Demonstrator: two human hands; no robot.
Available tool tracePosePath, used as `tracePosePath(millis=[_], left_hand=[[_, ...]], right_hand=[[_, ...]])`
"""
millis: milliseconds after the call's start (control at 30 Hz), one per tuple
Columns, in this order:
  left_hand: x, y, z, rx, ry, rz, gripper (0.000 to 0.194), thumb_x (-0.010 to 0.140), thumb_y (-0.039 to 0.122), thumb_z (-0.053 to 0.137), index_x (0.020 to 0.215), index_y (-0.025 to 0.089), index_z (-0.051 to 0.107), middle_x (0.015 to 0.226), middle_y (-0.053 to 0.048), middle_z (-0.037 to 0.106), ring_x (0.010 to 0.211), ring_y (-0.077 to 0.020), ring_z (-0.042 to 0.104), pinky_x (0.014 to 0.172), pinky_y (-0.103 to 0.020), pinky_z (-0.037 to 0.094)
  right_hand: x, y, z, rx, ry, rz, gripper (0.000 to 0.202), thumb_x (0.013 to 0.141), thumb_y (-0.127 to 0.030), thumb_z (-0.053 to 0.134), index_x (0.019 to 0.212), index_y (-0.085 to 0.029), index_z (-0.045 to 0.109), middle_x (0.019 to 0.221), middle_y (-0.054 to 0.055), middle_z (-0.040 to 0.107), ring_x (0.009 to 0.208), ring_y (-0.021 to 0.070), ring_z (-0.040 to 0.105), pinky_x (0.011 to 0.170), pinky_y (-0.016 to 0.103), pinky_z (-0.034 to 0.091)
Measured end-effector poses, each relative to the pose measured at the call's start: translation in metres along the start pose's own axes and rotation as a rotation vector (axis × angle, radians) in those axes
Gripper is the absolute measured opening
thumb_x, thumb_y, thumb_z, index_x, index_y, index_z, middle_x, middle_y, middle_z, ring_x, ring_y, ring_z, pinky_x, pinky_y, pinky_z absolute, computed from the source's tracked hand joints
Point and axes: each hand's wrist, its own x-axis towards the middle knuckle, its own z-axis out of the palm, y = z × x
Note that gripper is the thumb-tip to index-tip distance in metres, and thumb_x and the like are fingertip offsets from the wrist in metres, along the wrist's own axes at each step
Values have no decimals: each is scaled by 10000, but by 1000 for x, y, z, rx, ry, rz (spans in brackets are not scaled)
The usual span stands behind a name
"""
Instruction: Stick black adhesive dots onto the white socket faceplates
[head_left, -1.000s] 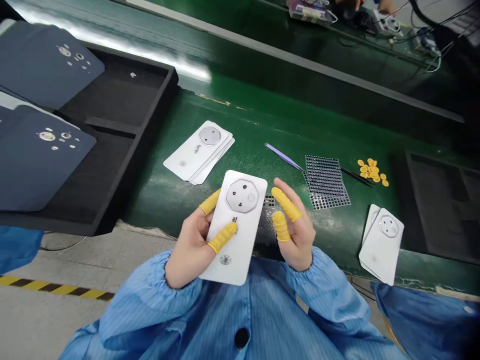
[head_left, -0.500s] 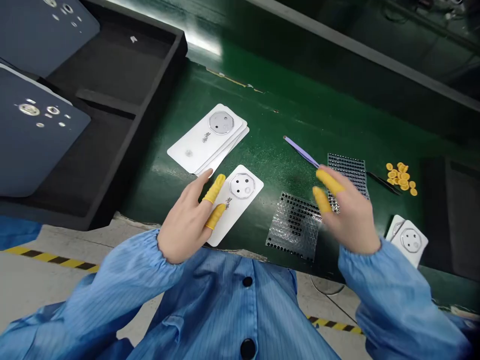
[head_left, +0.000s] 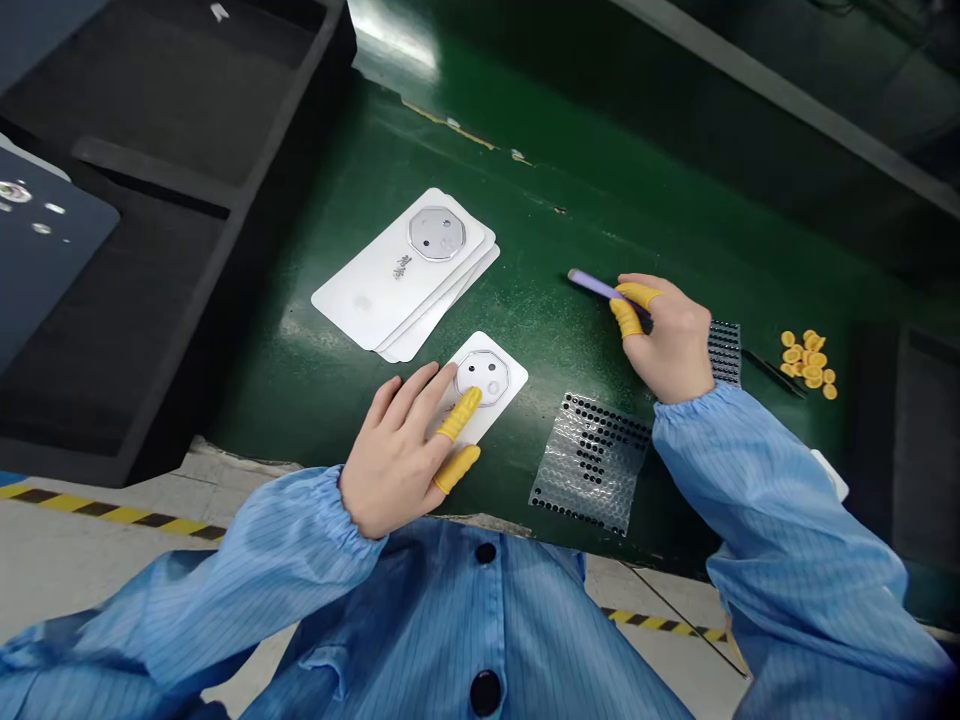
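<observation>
My left hand lies with fingers spread over a white phone back panel, its yellow-covered index finger on the round camera plate. The panel's lower part is hidden under the hand. My right hand, thumb and index finger in yellow finger cots, is closed on the purple tweezers, whose far end is hidden. Below it is a clear sheet of black dots; a second dotted sheet shows partly behind the right wrist. Several stacked white panels lie up and left of my left hand.
A black tray with a dark blue panel stands at the left. Dark tweezers and a pile of yellow finger cots lie at the right, near a dark tray. Part of a white panel shows beside my right sleeve.
My left hand has moved right and laid its fingers over the panel. My right hand has moved up and closed on the purple tweezers. The view has shifted slightly.
</observation>
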Motion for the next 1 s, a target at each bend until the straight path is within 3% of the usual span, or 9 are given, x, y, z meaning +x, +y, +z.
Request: tracePosePath(millis=[100, 200, 267, 400, 567, 667, 867, 1000], left_hand=[[-1, -2, 1, -7, -3, 45, 358, 880, 324, 540, 1178, 138, 609, 1436, -218, 460, 1316, -409, 427, 1016, -578, 361], [-2, -3, 2, -26, 10, 87, 435, 882, 326, 554, 1248, 91, 540, 1419, -233, 478, 1350, -393, 395, 1044, -532, 365], [-2, -4, 2, -44, 29, 86, 513, 881, 346, 566, 1309, 78, 474, 1414, -243, 478, 1371, -376, 370, 1058, -506, 368], [-3, -3, 2, -61, 33, 73, 581, 876, 349, 581, 1348, 55, 416, 1401, -255, 489, 1375, -366, 366, 1072, -489, 364], [-3, -3, 3, -50, 39, 82, 526, 878, 335, 581, 1316, 75, 448, 1409, -246, 484, 1373, -359, 371, 1064, -475, 374], [-4, -4, 3, -62, 35, 82, 523, 879, 324, 580, 1311, 63, 447, 1407, -253, 483, 1374, -360, 370, 1063, -478, 377], [-2, -2, -1, -52, 37, 70, 479, 891, 297, 574, 1256, -2, 492, 1379, -249, 515, 1340, -363, 422, 1057, -465, 394], [-1, -1, -2, -46, 29, 65, 426, 893, 284, 576, 1195, -14, 534, 1370, -247, 524, 1320, -369, 445, 1051, -466, 398]], right_hand=[[-9, -27, -17, 321, -56, 112, 253, 894, -325, 576, 1105, -188, 604, 1028, 91, 702, 862, 215, 695, 741, 380, 614], [-36, -61, -29, 645, -282, 172, 349, 896, -301, 586, 1232, -232, 522, 900, 40, 702, 669, 150, 664, 524, 272, 578], [-58, -81, -30, 724, -380, 157, 428, 922, -239, 528, 1341, -256, 440, 919, 29, 683, 638, 125, 629, 505, 255, 560], [-88, -102, -16, 558, -393, -13, 447, 906, -118, 454, 1336, -238, 468, 1060, 70, 615, 908, 169, 621, 743, 313, 578], [-90, -115, 3, 257, -276, -197, 443, 853, -14, 393, 1231, -196, 533, 1134, 112, 551, 941, 180, 585, 725, 302, 565], [-86, -123, 6, 224, -328, -142, 418, 848, -25, 379, 1202, -181, 536, 1126, 106, 563, 924, 173, 592, 735, 295, 564], [-79, -135, 5, 309, -456, 164, 310, 885, -128, 394, 1164, -181, 519, 1076, 82, 614, 887, 160, 631, 758, 290, 557], [-80, -135, 7, 276, -464, 82, 328, 893, -121, 369, 1195, -147, 495, 1125, 111, 605, 950, 176, 629, 786, 301, 566]])
